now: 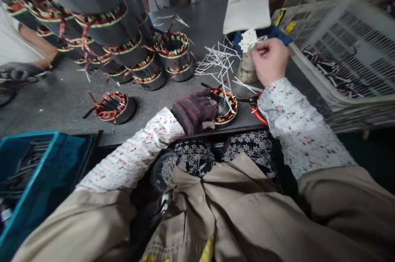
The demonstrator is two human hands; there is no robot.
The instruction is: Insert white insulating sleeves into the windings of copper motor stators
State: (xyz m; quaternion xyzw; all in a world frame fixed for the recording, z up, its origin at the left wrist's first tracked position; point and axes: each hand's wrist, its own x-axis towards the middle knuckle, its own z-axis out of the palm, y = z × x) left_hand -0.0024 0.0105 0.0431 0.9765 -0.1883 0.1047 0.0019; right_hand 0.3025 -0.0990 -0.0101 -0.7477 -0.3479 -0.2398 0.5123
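On the grey tabletop [61, 97], stacked motor coils [101, 23] stand at the far left and a white crate [345, 48] at the right. The gloved left hand [194, 110] is clamped on the near rim of a single coil [226, 107] at the front edge, the coil lying flat with its bore axis upright. The bare right hand [270, 61], farther and to the right, has its fingers pinched together on the white ties [248, 40] standing upright in a bag [247, 68]; loose ties [216, 58] lie between.

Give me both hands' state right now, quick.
Left hand: gloved, closed on the stator at the table edge.
Right hand: bare, fingers pinching at the bundle of white ties.
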